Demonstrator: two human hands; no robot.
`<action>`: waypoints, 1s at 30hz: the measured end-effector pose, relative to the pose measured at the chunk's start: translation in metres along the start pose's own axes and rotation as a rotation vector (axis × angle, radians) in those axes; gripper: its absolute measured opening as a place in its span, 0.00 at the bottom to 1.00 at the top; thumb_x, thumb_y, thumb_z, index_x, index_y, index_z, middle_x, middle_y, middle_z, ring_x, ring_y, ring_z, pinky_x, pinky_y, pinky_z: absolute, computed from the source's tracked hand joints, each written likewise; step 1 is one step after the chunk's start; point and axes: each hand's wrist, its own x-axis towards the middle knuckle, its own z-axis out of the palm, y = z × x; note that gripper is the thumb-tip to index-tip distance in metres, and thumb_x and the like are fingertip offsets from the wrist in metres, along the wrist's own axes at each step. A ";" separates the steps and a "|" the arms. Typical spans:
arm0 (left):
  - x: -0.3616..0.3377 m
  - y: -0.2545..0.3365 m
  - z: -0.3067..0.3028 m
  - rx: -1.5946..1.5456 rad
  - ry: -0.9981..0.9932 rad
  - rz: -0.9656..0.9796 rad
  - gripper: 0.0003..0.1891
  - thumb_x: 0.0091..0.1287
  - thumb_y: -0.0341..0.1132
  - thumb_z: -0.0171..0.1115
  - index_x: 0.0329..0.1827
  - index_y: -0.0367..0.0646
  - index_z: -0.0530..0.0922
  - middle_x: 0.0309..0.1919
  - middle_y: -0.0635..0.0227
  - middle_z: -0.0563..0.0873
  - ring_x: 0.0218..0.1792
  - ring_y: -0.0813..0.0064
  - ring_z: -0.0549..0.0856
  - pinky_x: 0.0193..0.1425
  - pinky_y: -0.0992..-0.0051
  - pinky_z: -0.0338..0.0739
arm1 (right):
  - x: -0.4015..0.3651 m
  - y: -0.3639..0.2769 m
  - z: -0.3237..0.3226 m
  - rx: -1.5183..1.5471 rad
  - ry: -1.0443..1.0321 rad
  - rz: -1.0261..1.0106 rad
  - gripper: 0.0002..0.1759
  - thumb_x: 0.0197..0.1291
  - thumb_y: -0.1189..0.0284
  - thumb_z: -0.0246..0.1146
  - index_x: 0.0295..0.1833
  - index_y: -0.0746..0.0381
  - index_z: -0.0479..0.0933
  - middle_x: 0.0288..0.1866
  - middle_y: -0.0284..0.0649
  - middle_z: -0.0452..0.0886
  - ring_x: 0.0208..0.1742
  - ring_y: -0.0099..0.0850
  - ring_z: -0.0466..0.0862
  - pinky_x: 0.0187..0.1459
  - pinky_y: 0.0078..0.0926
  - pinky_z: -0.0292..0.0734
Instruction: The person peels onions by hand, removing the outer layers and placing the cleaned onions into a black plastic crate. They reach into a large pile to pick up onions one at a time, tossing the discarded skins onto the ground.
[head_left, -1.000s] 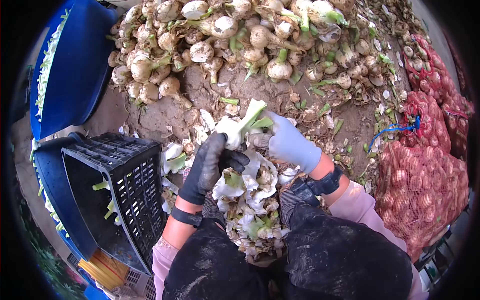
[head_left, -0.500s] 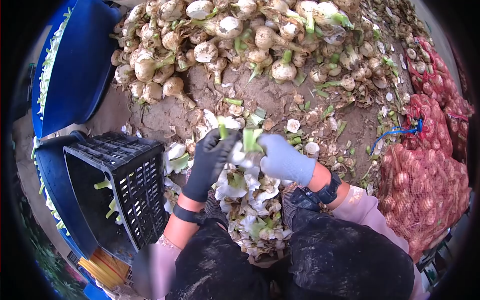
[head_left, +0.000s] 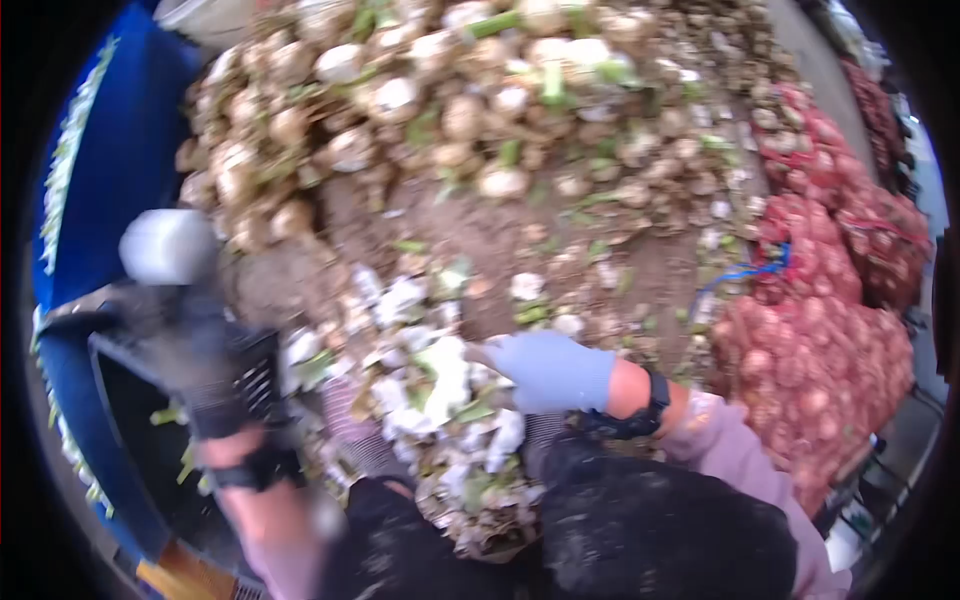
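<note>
My left grip [head_left: 188,340] clasps a white bulb [head_left: 168,246] by the crate [head_left: 262,372].
I judge it raised to clear the crate; my right grip [head_left: 550,370] is at the peelings [head_left: 430,405], whether grasping any I cannot tell; the heap [head_left: 462,118] lies beyond.

No text, label, brand, number or sign can be read here

The brown ground [head_left: 470,225] carries a heap of bulbs [head_left: 462,117], scattered green stem pieces [head_left: 409,246] and pale peelings [head_left: 400,300].
</note>
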 end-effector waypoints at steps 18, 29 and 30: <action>-0.074 -0.192 -0.025 1.343 -0.456 -0.180 0.35 0.52 0.22 0.72 0.66 0.40 0.68 0.61 0.62 0.75 0.60 0.71 0.76 0.63 0.71 0.72 | 0.046 0.024 0.041 1.133 0.667 0.112 0.14 0.62 0.64 0.64 0.40 0.66 0.78 0.33 0.40 0.83 0.32 0.28 0.82 0.35 0.25 0.77; -0.077 -0.172 -0.024 1.204 -0.305 -0.267 0.36 0.53 0.28 0.74 0.66 0.37 0.68 0.63 0.60 0.74 0.66 0.68 0.71 0.70 0.69 0.63 | 0.038 -0.018 0.000 1.179 0.140 0.434 0.15 0.69 0.65 0.55 0.33 0.65 0.75 0.21 0.30 0.74 0.19 0.19 0.72 0.22 0.19 0.70; -0.076 -0.171 -0.022 1.181 -0.285 -0.276 0.36 0.52 0.28 0.75 0.66 0.36 0.68 0.61 0.60 0.76 0.62 0.69 0.74 0.67 0.70 0.67 | 0.037 -0.020 -0.001 1.217 0.136 0.431 0.14 0.69 0.66 0.55 0.33 0.65 0.75 0.21 0.30 0.74 0.19 0.18 0.72 0.22 0.19 0.69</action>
